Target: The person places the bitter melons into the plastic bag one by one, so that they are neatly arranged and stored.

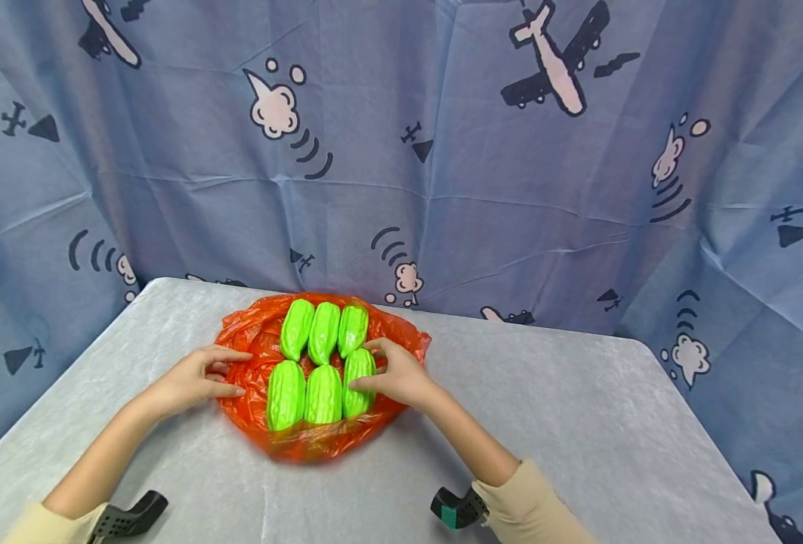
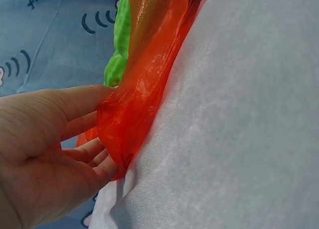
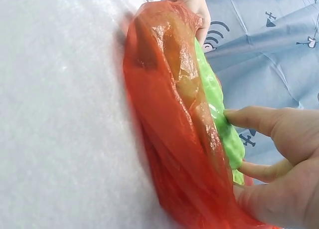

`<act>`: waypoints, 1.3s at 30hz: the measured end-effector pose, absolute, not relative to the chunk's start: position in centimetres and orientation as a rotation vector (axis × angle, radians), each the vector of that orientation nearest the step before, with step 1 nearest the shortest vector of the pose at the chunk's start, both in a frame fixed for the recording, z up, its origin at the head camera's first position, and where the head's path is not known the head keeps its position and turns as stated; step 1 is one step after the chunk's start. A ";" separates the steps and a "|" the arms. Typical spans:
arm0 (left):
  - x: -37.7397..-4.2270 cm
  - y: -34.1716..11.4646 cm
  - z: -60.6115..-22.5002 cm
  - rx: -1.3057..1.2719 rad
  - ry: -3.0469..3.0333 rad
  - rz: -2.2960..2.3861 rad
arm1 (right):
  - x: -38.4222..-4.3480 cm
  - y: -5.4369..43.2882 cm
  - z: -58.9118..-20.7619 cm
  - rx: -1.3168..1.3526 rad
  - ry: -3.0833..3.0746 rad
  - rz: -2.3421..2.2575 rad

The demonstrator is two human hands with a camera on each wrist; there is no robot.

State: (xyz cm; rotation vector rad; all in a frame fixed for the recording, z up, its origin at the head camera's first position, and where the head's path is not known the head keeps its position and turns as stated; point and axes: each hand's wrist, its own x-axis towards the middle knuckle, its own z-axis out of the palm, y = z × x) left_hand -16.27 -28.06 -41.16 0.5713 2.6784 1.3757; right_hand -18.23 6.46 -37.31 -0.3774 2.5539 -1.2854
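Observation:
A crinkled red plastic bag (image 1: 250, 412) lies spread open on the table with several bright green, ridged bitter melons in it, set in two rows. My right hand (image 1: 401, 374) pinches the near-right bitter melon (image 1: 358, 370) between thumb and fingers. In the right wrist view, the thumb and a fingertip touch this green melon (image 3: 219, 107) above the bag's red side (image 3: 164, 134). At the left rim, my left hand (image 1: 197, 379) holds the bag's edge. Up close, the left hand (image 2: 55, 144) has its fingers curled at the red film (image 2: 134, 114), with fingertips partly hidden.
A pale grey cloth covers the table (image 1: 544, 408). Behind it hangs a blue curtain (image 1: 483, 196) printed with planes and clouds. Dark wrist mounts (image 1: 132, 515) sit by the sleeves.

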 end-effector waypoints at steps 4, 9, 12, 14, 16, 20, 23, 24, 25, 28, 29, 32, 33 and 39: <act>-16.2 -28.1 -41.1 0.572 2.681 1.373 | -18.3 6.6 -37.4 -0.404 2.558 -1.260; -16.2 -28.2 -41.1 0.571 2.682 1.373 | -18.4 6.5 -37.6 -0.383 2.571 -1.224; -16.2 -28.2 -41.0 0.560 2.682 1.374 | -18.4 6.5 -37.7 -0.379 2.568 -1.214; -16.2 -28.3 -41.0 0.553 2.681 1.374 | -18.4 6.5 -37.7 -0.381 2.565 -1.217; -16.2 -28.3 -40.9 0.546 2.673 1.382 | -18.4 6.6 -37.8 -0.383 2.558 -1.233; -16.2 -28.4 -40.9 0.518 2.670 1.388 | -18.3 6.7 -37.8 -0.388 2.541 -1.284; -16.3 -28.5 -40.8 0.498 2.660 1.407 | -18.2 6.9 -37.8 -0.391 2.510 -1.341; -16.3 -28.6 -40.8 0.499 2.660 1.410 | -18.2 7.1 -37.8 -0.388 2.495 -1.365; -16.3 -28.6 -40.7 0.494 2.654 1.420 | -18.1 7.2 -37.8 -0.389 2.476 -1.392; -16.3 -28.6 -40.6 0.478 2.652 1.433 | -17.9 7.8 -37.9 -0.395 2.425 -1.469; -16.3 -28.6 -40.5 0.465 2.659 1.431 | -17.9 8.0 -37.9 -0.400 2.414 -1.489; -16.2 -28.8 -40.2 0.446 2.685 1.410 | -17.7 8.6 -37.8 -0.415 2.387 -1.537; -16.2 -28.9 -40.1 0.444 2.694 1.404 | -17.6 8.7 -37.8 -0.421 2.382 -1.550; -16.1 -29.5 -39.2 0.441 2.700 1.431 | -17.0 10.3 -37.4 -0.480 2.337 -1.632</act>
